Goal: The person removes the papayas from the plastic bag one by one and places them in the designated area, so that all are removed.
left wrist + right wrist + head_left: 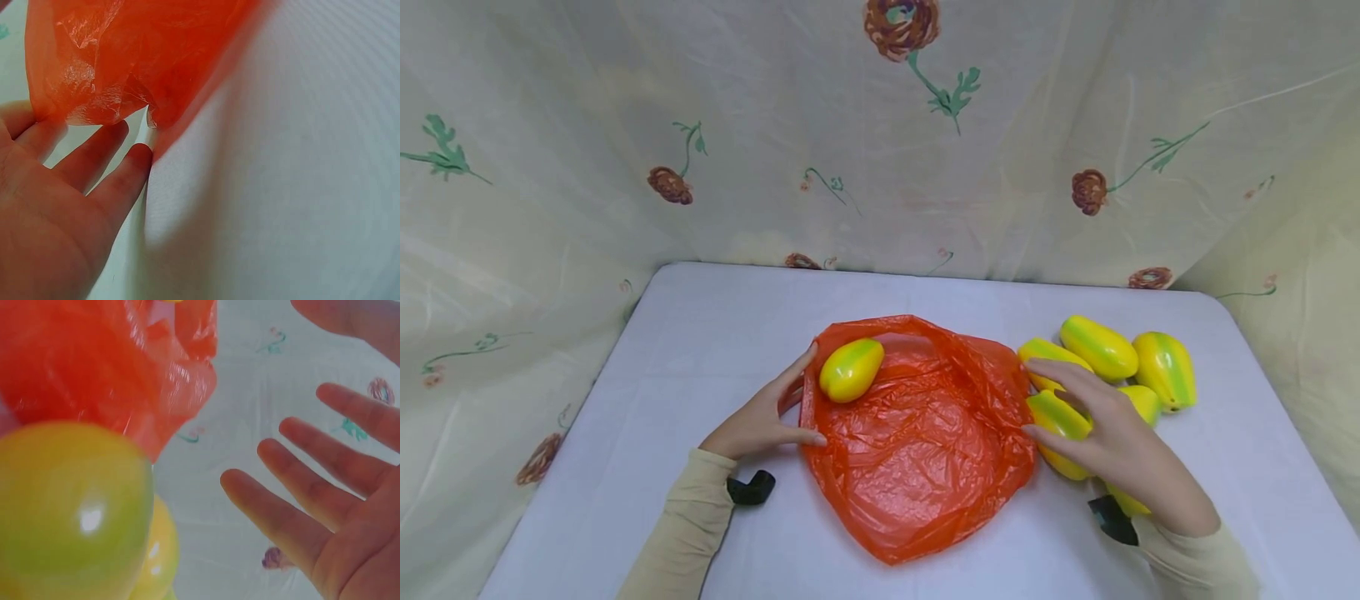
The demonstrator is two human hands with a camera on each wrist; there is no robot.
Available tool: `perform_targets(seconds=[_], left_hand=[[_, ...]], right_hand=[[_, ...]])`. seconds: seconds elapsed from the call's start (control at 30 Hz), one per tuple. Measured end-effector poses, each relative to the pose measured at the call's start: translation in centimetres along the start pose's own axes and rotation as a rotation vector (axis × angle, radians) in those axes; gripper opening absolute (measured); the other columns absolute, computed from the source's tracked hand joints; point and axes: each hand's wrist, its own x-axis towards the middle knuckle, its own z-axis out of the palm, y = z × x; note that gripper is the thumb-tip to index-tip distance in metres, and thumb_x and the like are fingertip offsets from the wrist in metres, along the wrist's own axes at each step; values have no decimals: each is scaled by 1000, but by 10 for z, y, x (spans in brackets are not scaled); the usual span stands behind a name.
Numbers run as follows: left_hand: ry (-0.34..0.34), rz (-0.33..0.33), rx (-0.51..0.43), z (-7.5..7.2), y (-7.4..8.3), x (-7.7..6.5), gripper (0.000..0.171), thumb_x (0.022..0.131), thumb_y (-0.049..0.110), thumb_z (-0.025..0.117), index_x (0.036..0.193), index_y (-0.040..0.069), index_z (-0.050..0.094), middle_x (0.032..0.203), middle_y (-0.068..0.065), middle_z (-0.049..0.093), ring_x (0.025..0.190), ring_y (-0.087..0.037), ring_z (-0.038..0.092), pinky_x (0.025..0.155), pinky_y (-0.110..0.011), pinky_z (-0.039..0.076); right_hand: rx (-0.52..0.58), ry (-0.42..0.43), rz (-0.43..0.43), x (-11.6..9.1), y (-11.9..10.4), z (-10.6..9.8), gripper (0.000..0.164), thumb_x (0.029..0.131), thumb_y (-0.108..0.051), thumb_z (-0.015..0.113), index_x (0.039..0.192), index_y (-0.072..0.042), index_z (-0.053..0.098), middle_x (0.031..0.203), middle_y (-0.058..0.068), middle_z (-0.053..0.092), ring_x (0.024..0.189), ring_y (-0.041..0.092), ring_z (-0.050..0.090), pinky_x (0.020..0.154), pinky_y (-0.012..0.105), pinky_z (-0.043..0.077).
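A red plastic bag [925, 467] lies spread with its mouth open on the table, and one yellow-green papaya [852, 371] rests inside at its left. My left hand [767, 417] is at the bag's left rim, thumb and fingers spread wide apart. In the left wrist view the straight fingers [122, 181] touch the bag's side. At the bag's right side is my right hand [1108, 425], above several loose papayas [1165, 371]. The right wrist view shows its fingers [325, 453] straight and spread, holding nothing, with a papaya [69, 512] close by.
The loose papayas cluster on the right part of the white table [730, 325], partly hidden by my right hand and forearm. Behind the table's far edge hangs a flowered cloth [1000, 192]. A black wrist strap piece [752, 487] shows beside my left sleeve.
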Motion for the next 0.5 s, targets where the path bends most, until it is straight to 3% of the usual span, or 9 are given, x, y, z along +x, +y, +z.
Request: perform_targets(seconds=[0.27,0.5], left_hand=[[-5,-11,-1,0,-1,0,118,78,26,92,165,41,14,174,13,12,162,-28,17,126,-53,32],[-8,-7,5,0,0,1,118,78,26,92,165,41,14,175,12,12,162,-29,18,126,-53,32]], right_hand=[[53,-14,56,16,-10,12,69,89,-33,82,151,-25,52,159,9,46,137,36,54,99,57,58],[91,-26,17,32,-18,23,67,90,-32,82,149,-24,54,156,2,52,136,29,55,99,56,60]])
